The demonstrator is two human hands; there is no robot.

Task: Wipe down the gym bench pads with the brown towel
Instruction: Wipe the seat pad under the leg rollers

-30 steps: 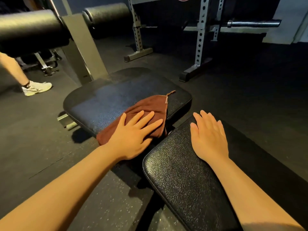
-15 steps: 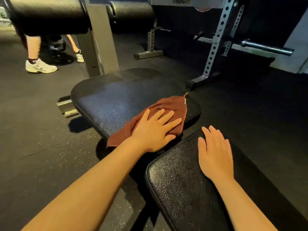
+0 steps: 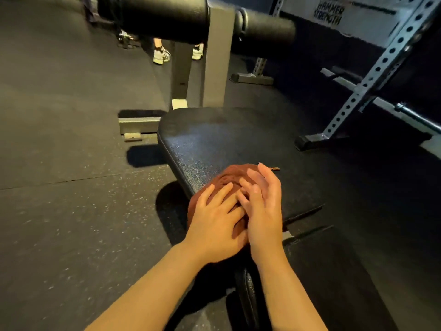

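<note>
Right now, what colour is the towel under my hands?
Reddish brown. The towel shows best in the head view, bunched on the black seat pad.

Fig.: I saw my left hand (image 3: 216,225) and right hand (image 3: 265,211) bare, forearms unsleeved, entering from 6 o'clock.
</note>
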